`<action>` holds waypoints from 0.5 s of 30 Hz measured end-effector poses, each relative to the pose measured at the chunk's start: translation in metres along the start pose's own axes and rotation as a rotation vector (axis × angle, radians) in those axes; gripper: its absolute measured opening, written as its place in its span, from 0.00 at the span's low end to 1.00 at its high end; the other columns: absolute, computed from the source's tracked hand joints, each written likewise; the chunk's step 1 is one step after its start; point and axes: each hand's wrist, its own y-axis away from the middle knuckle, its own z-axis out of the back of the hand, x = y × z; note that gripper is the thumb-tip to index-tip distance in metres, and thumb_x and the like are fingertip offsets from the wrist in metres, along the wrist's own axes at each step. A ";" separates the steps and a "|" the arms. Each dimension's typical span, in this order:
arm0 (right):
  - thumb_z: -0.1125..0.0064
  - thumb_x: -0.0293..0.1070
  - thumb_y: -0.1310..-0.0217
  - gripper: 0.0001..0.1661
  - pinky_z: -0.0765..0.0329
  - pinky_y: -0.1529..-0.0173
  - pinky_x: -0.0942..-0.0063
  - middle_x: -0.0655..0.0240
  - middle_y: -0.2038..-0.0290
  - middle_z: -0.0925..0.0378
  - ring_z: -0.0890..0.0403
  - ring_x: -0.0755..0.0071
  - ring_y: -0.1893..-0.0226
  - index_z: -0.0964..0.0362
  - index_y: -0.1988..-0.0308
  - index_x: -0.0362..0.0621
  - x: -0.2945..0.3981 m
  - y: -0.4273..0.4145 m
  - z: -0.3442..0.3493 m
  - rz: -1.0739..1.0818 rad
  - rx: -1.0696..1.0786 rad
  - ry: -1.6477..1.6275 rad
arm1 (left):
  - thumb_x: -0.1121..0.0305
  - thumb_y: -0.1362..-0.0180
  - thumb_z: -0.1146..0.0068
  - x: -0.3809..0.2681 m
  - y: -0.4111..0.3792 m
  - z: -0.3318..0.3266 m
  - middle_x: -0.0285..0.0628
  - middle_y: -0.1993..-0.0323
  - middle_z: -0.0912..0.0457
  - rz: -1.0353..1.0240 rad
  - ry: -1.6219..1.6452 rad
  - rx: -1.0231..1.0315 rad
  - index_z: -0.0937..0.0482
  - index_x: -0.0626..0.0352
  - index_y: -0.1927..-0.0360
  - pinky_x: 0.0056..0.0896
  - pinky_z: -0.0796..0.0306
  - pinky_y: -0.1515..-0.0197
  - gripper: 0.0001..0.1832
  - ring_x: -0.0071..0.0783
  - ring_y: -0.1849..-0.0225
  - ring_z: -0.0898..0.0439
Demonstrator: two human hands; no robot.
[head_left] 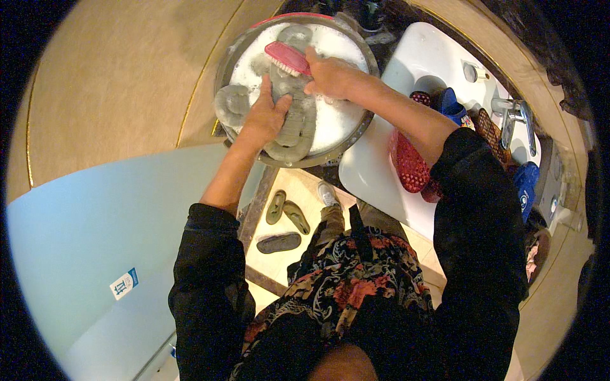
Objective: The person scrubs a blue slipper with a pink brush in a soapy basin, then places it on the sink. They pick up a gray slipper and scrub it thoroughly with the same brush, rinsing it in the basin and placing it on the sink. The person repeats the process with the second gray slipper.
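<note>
A round grey basin point(340, 155) filled with white suds point(340, 121) stands before me. My left hand point(265, 119) grips a wet grey slipper point(299, 126) above the suds, thumb on its upward side; it looks sole up, with a ridged surface. My right hand point(330, 77) holds a pink scrub brush point(288, 55), whose white bristles face down close to the slipper's middle. Whether they touch it I cannot tell. Another grey slipper point(232, 102) rests at the basin's left rim. One more grey piece point(294, 33), partly hidden, shows at the far side.
Right of the basin is a white sink point(367, 162) with a chrome faucet point(517, 116). Red slippers point(412, 164), a blue slipper point(452, 105) and a brown perforated one point(488, 131) lie in it. Several slippers point(295, 216) are on the floor. A pale blue panel point(95, 224) stands left.
</note>
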 end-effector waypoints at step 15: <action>0.58 0.27 0.48 0.14 0.26 0.59 0.59 0.44 0.67 0.25 0.22 0.48 0.64 0.26 0.67 0.32 -0.010 -0.011 -0.045 0.050 0.038 -0.072 | 0.72 0.56 0.54 0.021 -0.015 -0.021 0.54 0.69 0.22 -0.119 -0.917 0.384 0.20 0.64 0.73 0.44 0.30 0.56 0.11 0.51 0.62 0.23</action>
